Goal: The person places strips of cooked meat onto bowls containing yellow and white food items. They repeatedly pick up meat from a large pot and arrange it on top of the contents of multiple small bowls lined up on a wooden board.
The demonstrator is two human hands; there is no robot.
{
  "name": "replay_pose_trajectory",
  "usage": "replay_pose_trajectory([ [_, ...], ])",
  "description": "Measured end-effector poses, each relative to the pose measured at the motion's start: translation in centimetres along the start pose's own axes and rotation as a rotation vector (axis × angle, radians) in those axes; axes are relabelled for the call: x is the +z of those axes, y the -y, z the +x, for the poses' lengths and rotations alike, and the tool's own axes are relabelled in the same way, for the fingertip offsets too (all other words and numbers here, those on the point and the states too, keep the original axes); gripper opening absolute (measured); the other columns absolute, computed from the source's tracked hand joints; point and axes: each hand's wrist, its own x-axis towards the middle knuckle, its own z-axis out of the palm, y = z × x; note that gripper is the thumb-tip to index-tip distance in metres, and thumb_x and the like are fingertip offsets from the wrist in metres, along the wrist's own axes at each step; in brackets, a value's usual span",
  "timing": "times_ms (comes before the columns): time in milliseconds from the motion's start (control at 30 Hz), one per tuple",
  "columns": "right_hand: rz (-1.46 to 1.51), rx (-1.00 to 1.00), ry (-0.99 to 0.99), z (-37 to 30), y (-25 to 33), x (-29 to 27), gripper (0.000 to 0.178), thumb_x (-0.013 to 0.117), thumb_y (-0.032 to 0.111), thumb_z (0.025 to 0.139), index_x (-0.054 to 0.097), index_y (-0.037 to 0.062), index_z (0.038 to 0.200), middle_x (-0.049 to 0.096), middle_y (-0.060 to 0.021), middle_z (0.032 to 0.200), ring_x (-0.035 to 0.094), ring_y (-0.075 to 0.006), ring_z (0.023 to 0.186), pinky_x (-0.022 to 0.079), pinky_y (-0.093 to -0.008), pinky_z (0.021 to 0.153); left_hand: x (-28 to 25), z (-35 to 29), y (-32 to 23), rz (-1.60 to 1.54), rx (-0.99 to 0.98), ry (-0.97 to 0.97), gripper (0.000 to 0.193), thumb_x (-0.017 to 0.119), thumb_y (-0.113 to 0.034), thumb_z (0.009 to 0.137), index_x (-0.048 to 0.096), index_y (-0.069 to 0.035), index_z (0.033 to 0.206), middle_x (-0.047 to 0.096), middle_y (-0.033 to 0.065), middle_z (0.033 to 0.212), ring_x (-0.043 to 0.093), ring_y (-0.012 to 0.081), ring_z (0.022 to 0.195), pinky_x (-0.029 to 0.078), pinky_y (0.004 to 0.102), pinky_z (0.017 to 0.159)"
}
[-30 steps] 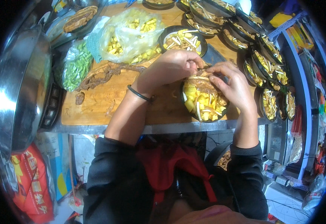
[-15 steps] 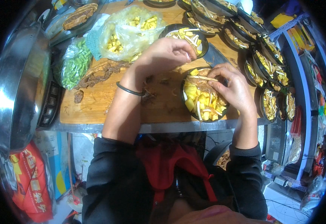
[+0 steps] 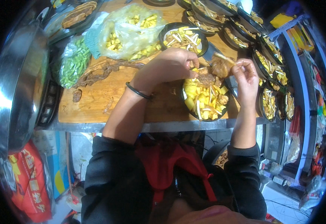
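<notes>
Right hand [image 3: 247, 74]: raised up and out from the bowl since half a second ago, taking the slice [image 3: 219, 68] with it.
Left hand [image 3: 175, 66]: drawn in from the second bowl [image 3: 204, 45] to the far side of the near bowl [image 3: 225, 109] over that same half second.
Right grip: thumb and fingers together, clamped on the right end of the slice.
Slice: brown and glistening, hanging above the far right of the near bowl, a pale strip along its top.
Left grip: curled, thumb and fingertips over the near bowl's far left rim; I cannot tell whether they pinch anything.
Near bowl: black, on the table [image 3: 92, 109] near its front edge, filled with yellow cubes [image 3: 203, 98], white strips and brown meat.
Second bowl: just beyond my left hand, with more cubes and strips.
Bags: one of yellow cubes [image 3: 120, 31], one of green pieces [image 3: 74, 63], both beyond my left forearm.
Meat strip [image 3: 93, 74]: along the table, in front of the bags.
Bowl stack [image 3: 269, 104]: to my right, filled much alike.
</notes>
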Motion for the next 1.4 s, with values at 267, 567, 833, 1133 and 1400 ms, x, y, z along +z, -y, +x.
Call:
replay_pose_trajectory([
  [267, 0.077, 0.163, -0.17, -0.2, -2.1, -4.5, 0.016, 0.059, 0.011, 0.09, 0.059, 0.0062, 0.106, 0.058, 0.0013, 0.087, 0.05, -0.0049, 0.074, 0.039, -0.0175, 0.064, 0.0, -0.1, 0.4, -0.016, 0.125, -0.02, 0.022, 0.072, -0.016, 0.071, 0.059, -0.008, 0.088, 0.044, 0.0023, 0.068, 0.048, 0.0152, 0.066, 0.041, 0.0295, 0.06],
  [567, -1.098, -0.068, 0.059, -0.5, 0.3, -2.1, 0.019, 0.064, 0.014, 0.085, 0.065, 0.0018, 0.1, 0.064, -0.0134, 0.099, 0.062, -0.0277, 0.09, 0.048, -0.0334, 0.079, -0.3, -0.2, 0.5, -0.073, 0.052, 0.057, 0.021, 0.071, -0.012, 0.074, 0.056, -0.006, 0.088, 0.045, -0.0027, 0.07, 0.044, 0.0085, 0.067, 0.038, 0.0248, 0.058],
  [833, -1.105, -0.185, 0.502, 1.1, 3.1, 3.0, 0.028, 0.067, 0.02, 0.078, 0.064, 0.0068, 0.102, 0.062, -0.013, 0.095, 0.057, -0.0325, 0.094, 0.046, -0.041, 0.082, -1.0, -0.1, 0.7, -0.145, 0.036, 0.119, 0.02, 0.069, -0.014, 0.076, 0.062, -0.005, 0.092, 0.048, -0.0029, 0.069, 0.045, 0.0082, 0.065, 0.038, 0.024, 0.057],
  [1133, -0.716, 0.201, 0.465, 1.3, 3.5, 1.6, 0.019, 0.07, 0.0, 0.076, 0.062, 0.0025, 0.093, 0.061, -0.0048, 0.09, 0.058, -0.0131, 0.086, 0.047, -0.0261, 0.074, 0.4, 0.5, 1.1, 0.121, 0.183, -0.11, 0.014, 0.065, -0.016, 0.081, 0.067, -0.007, 0.091, 0.058, 0.0065, 0.077, 0.056, 0.0163, 0.071, 0.046, 0.0282, 0.065],
  [1400, -0.537, 0.179, 0.407, 1.2, 1.9, 1.5, 0.013, 0.065, 0.005, 0.085, 0.063, 0.0009, 0.097, 0.065, -0.0044, 0.084, 0.057, -0.0081, 0.077, 0.048, -0.0246, 0.07, 0.3, 0.5, 0.8, 0.027, 0.146, -0.052, 0.012, 0.065, -0.014, 0.08, 0.068, -0.007, 0.089, 0.058, 0.0069, 0.083, 0.057, 0.0183, 0.077, 0.047, 0.029, 0.068],
])
